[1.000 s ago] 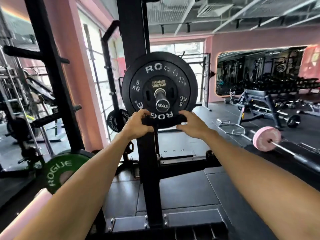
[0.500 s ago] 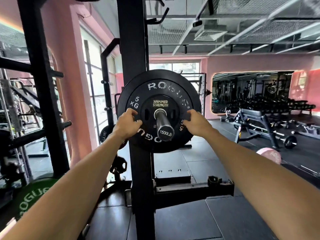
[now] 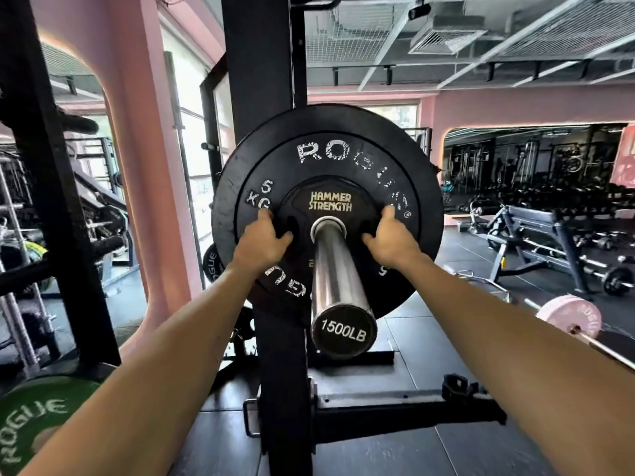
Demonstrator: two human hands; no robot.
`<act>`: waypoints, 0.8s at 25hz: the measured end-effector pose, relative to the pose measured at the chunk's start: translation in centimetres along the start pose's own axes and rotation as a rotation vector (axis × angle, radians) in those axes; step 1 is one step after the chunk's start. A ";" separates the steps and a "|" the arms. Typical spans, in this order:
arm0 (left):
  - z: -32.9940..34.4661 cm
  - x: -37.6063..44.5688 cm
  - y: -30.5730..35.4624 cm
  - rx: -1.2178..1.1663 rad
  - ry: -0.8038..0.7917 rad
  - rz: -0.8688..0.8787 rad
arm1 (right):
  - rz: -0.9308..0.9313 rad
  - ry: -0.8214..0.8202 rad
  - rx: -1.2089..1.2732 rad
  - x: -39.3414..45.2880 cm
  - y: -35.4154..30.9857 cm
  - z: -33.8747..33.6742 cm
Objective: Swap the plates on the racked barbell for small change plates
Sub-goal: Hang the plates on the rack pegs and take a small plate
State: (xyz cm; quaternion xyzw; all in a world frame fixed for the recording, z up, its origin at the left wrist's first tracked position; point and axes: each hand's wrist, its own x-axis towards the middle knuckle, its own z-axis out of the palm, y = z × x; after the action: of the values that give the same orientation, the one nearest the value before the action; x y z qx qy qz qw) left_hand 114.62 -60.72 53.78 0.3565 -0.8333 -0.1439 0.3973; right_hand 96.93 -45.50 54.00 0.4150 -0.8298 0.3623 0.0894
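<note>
So there's a small black Hammer Strength plate (image 3: 330, 214) sitting on the barbell sleeve (image 3: 338, 269), pushed right up flat against a bigger black Rogue 5 KG plate (image 3: 326, 156) behind it. Both are loaded on the racked bar, and the chrome sleeve sticks out toward the camera, ending in a black cap that reads 1500LB (image 3: 344, 331).

The person has both hands on the small plate, one either side of the sleeve. The left hand (image 3: 262, 239) grips the plate's left edge, fingers curled round the rim and thumb poking into one of the plate's cutouts. The right hand (image 3: 390, 237) does the mirror thing on the right edge, fingers wrapped over the rim, thumb pointing in toward the sleeve. Neither hand touches the sleeve itself.

Behind the plates stands the black rack upright (image 3: 264, 63), running top to bottom of the view. Down in the bottom left corner there's a green Rogue plate (image 3: 31, 417). Off to the right on the floor lies another barbell with a pink plate (image 3: 570, 316), and beyond that a bench (image 3: 536, 225) and dumbbell racks in front of a mirror.
</note>
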 end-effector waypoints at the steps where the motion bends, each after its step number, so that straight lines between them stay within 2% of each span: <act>1: 0.3 0.3 0.1 0.024 0.011 0.009 | -0.009 0.020 -0.011 0.3 0.0 0.3; 5: 0.6 0.7 1.1 0.157 0.032 0.033 | -0.060 0.063 -0.082 0.7 -0.4 1.0; 9: 0.1 -0.2 1.6 0.168 -0.022 0.009 | -0.082 0.073 -0.064 -0.3 -1.3 0.0; 16: -3.8 -7.1 3.2 -0.079 -0.072 -0.085 | -0.108 0.091 -0.112 -7.1 -2.5 -4.2; 20: -6.9 -12.4 4.4 -0.056 -0.016 -0.040 | -0.112 0.100 -0.140 -12.9 -3.2 -6.8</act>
State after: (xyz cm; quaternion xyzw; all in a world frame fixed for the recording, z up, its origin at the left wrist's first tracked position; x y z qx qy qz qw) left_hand 123.12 -48.50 53.62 0.3606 -0.8249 -0.1780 0.3974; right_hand 106.54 -34.08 54.82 0.4348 -0.8231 0.3182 0.1795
